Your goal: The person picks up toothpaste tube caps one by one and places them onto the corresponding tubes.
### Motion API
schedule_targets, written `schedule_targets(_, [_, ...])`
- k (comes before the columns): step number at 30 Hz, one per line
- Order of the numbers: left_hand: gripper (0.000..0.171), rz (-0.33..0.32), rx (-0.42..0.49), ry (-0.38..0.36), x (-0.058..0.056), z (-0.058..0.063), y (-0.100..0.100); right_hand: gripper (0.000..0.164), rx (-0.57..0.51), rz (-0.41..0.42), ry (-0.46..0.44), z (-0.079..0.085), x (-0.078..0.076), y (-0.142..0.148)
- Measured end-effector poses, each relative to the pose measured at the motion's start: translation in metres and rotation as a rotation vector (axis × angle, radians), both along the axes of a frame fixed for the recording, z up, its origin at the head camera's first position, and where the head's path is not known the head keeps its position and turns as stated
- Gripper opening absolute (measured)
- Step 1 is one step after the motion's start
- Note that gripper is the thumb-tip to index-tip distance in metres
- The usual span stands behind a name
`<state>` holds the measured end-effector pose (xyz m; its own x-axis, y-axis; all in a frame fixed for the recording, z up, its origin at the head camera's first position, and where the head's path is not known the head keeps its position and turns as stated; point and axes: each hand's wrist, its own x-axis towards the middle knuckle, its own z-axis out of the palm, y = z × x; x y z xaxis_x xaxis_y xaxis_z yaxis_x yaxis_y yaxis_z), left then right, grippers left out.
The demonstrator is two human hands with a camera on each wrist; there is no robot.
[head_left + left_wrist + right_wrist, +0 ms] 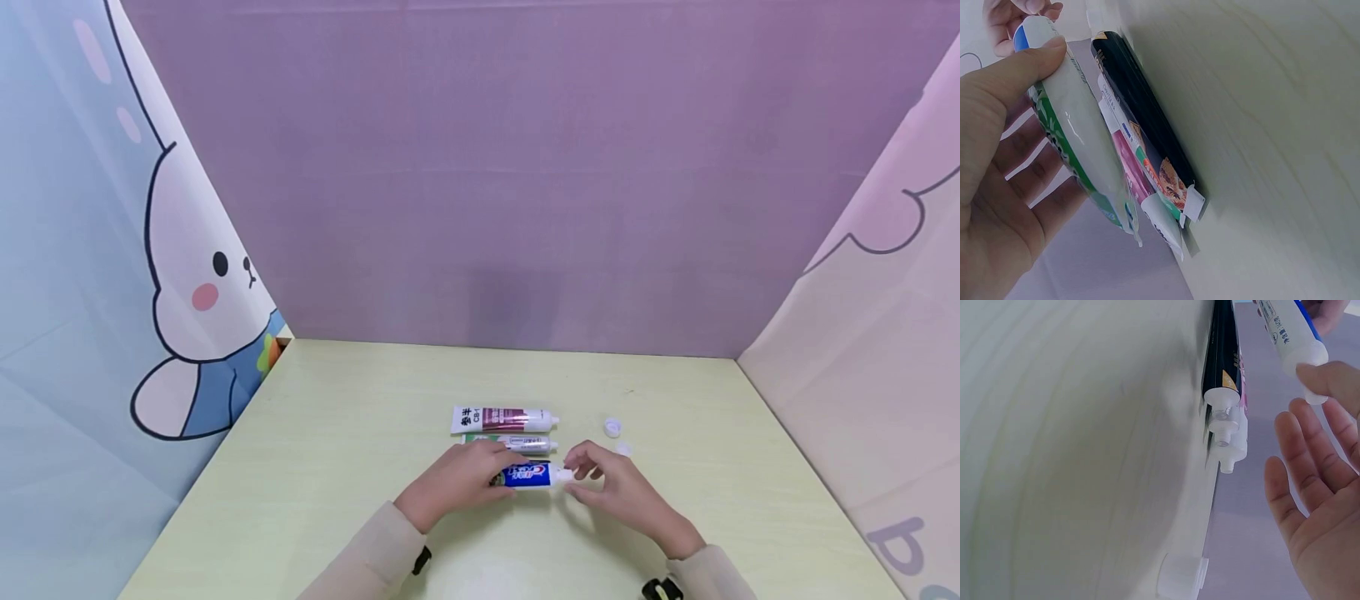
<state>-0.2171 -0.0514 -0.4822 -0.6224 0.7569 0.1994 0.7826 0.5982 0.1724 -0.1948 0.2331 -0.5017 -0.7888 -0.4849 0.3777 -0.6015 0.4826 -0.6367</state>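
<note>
My left hand (pixel 468 477) grips a toothpaste tube (pixel 528 475), blue, white and green, its thumb on the top side. The tube is held over the table with its white end pointing right. At that end is my right hand (pixel 618 492), thumb and index finger on either side of the narrow white tip (pixel 1316 398); its other fingers extend loosely. Beyond the held tube lie a dark tube (pixel 1144 112), a green-and-silver tube (pixel 525 443) and a white-and-maroon tube (pixel 510 419), side by side. Bare nozzles show on them in the right wrist view.
Small white caps (pixel 612 427) lie on the pale table (pixel 337 433) to the right of the tubes. A purple cloth (pixel 510 167) hangs along the table's back edge. Printed cloths (pixel 67 333) hang at both sides.
</note>
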Motion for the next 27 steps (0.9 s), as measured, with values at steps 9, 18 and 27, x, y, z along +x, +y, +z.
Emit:
schedule_targets(9, [0.045, -0.007, 0.002, -0.006, 0.0002, -0.0015, 0.0010, 0.030, -0.016, 0.014, 0.017, -0.0022, -0.0001, 0.0000])
schedule_targets(18, [0.048, 0.008, -0.012, -0.007, 0.0006, -0.0003, 0.0015, 0.016, -0.027, 0.040, 0.000, -0.0039, -0.0014, 0.0016])
schedule_targets(27, [0.047, 0.009, -0.014, -0.005, -0.0005, -0.0021, 0.0020, 0.008, 0.016, 0.029, -0.109, -0.0043, -0.0012, 0.0021])
